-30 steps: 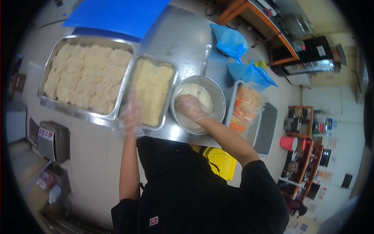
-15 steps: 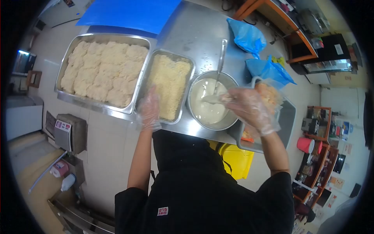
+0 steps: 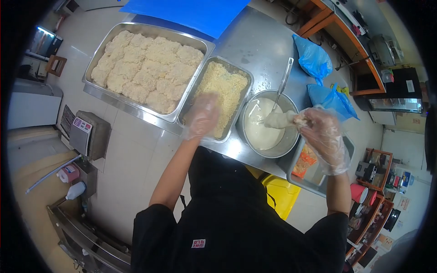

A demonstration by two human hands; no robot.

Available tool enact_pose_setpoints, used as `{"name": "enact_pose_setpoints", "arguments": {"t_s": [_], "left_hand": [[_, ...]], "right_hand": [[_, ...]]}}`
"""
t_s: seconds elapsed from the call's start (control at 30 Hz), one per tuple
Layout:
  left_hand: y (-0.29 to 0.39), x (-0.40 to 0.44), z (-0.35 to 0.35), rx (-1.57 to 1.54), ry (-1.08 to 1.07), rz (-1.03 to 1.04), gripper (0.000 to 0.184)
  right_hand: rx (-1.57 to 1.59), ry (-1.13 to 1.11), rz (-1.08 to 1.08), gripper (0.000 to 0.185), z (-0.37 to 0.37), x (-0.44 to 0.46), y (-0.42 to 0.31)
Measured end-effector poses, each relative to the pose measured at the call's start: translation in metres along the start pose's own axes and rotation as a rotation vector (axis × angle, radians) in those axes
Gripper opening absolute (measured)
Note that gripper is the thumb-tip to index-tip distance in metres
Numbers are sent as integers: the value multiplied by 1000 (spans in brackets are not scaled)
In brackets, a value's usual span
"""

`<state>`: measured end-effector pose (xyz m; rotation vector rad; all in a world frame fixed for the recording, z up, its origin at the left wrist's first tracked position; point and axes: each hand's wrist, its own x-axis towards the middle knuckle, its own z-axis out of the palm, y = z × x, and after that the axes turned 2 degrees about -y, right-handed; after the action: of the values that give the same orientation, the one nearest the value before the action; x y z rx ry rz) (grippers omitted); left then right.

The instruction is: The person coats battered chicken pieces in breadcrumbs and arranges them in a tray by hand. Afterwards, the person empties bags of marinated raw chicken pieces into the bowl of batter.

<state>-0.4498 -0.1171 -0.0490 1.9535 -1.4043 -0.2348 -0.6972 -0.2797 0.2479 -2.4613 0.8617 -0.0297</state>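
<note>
My right hand (image 3: 324, 136), in a clear plastic glove, pinches the end of a batter-coated piece (image 3: 280, 120) above a metal pot (image 3: 246, 136) of white batter (image 3: 261, 129). A metal utensil handle (image 3: 286, 75) leans out of the pot. My left hand (image 3: 203, 116), also gloved and slightly blurred, is over the near left part of a tray of yellowish crumbs (image 3: 224, 86); how its fingers are set is unclear. Left of it, a large metal pan (image 3: 207, 44) holds several crumb-coated pieces (image 3: 145, 68).
Blue plastic bags (image 3: 314, 57) lie at the table's far right. A grey bin (image 3: 324, 185) with orange contents stands right of the pot. A blue board (image 3: 191, 13) lies behind the pan. Below the table are a yellow container (image 3: 282, 195) and a scale (image 3: 82, 132) at left.
My right hand has come up out of the pot with the coated piece and moved right. My left hand has shifted over the crumbs. The camera view has turned, moving the table rightward.
</note>
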Motion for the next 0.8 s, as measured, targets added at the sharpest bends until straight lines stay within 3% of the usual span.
{"name": "enact_pose_setpoints", "arguments": {"t_s": [0.07,0.27,0.37,0.57,0.63,0.8], "left_hand": [[15,13,3,161,-313,45,61],[-11,55,48,366,-394,91,68],[-21,69,59,416,-326,114,69],[-8,33,31,374,-491,134,71],[11,20,-6,418,-643,120,72],[-5,-28,-34,418,-740,141,73]], "right_hand": [[-4,-11,4,22,7,0,2],[-96,-31,34,22,14,-7,10],[-86,-3,-5,22,17,-8,16],[-28,77,-24,23,9,-14,15],[35,117,-40,24,1,-23,11],[100,388,-66,23,9,-34,6]]}}
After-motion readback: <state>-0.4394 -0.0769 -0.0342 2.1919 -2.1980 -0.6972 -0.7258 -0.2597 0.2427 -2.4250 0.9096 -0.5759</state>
